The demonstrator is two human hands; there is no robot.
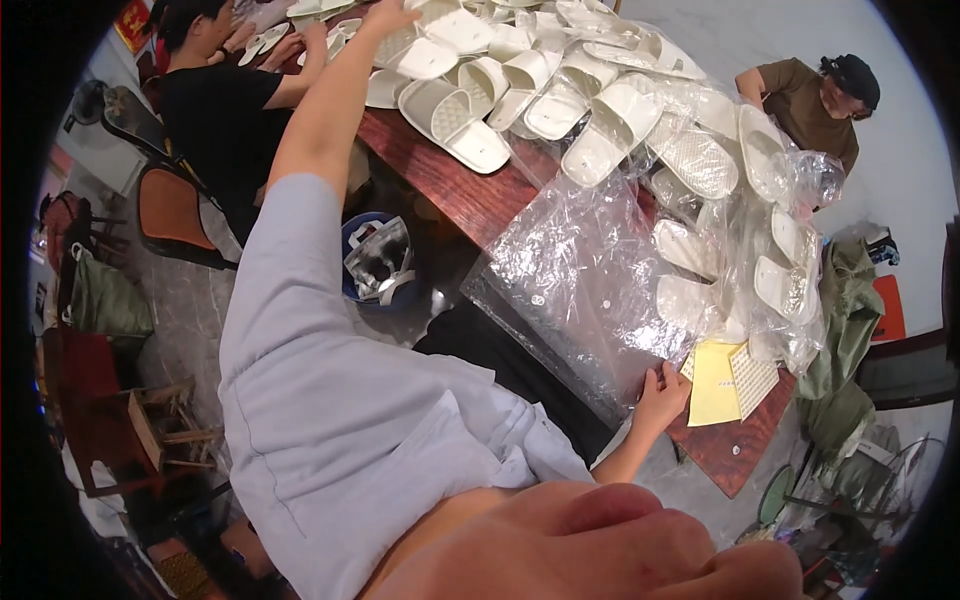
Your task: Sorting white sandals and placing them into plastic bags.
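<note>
My left arm stretches far across the table, and my left hand [388, 16] is at the top edge of the view beside the white slippers [455, 122]. Its visible fingers reach out toward the pile, partly cut off by the picture's edge. Near the table's close corner, my right hand [662, 396] has its fingertips closed on the edge of a large clear plastic bag [565, 270]. The bag lies flat and hangs over the table edge. Right beside that hand are a yellow card [713, 385] and a sheet of small labels [752, 380].
More slippers in clear bags [790, 275] cover the table's right side. A person in black [215, 110] handles slippers at the left; another in brown [805, 105] is across the table. A blue bucket [352, 285] stands below the wooden table [425, 165], near an orange-backed chair [178, 208].
</note>
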